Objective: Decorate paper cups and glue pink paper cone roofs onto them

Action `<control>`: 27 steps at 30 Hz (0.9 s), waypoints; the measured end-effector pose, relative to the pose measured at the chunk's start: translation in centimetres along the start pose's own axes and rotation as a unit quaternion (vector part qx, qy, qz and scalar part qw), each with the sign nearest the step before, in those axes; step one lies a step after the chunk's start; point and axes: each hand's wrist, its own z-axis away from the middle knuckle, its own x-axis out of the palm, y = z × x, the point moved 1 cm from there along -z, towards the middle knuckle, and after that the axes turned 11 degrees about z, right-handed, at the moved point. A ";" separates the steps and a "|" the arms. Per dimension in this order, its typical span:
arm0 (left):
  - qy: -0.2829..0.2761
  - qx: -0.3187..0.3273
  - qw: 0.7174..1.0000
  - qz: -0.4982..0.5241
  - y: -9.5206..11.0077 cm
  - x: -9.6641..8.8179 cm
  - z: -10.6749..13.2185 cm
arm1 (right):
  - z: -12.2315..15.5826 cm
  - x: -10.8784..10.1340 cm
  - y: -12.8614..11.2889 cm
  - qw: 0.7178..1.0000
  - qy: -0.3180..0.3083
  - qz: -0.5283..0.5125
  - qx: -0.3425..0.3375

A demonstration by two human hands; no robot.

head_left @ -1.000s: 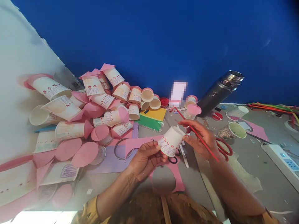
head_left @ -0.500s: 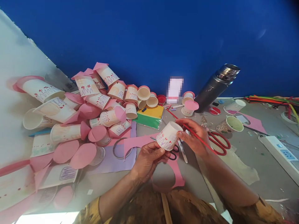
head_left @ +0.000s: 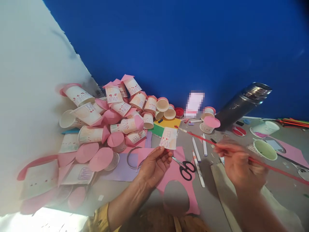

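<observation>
My left hand (head_left: 154, 166) pinches the rim of a white paper cup (head_left: 168, 138) between thumb and fingers. The cup is upside down and shows a drawn window and a purple zigzag along its rim. A slim red paintbrush (head_left: 201, 137) is gripped in my right hand (head_left: 243, 167), which is blurred by motion. Its red-tinted tip points left and lies just right of the cup, apparently apart from it. Below the cup are black-handled scissors (head_left: 186, 170) on pink paper (head_left: 177, 154) with a round hole cut out.
Decorated cups with pink tops (head_left: 116, 117) are heaped at the left. White markers (head_left: 198, 172) lie right of the scissors. A dark flask (head_left: 238, 106) leans near the blue wall (head_left: 169, 42). A green-lined cup (head_left: 265, 149) and a pink-stained cup (head_left: 265, 129) stand at the right.
My right hand has drawn back to the right from the cup, and the brush tip now points toward it. The cup has been turned, showing the window drawing. The whole view has shifted.
</observation>
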 end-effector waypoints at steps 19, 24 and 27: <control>-0.031 -0.010 0.999 0.017 0.2 0.0 0.1 | 0.4 0.8 -0.6 0.998 -0.058 0.010 -0.026; -0.029 -0.010 0.999 0.014 0.1 -0.1 0.2 | 0.3 0.9 -0.8 0.997 -0.059 0.008 -0.042; -0.022 -0.011 1.000 0.014 0.1 0.0 0.2 | 0.3 0.9 -0.9 0.998 -0.048 0.008 -0.032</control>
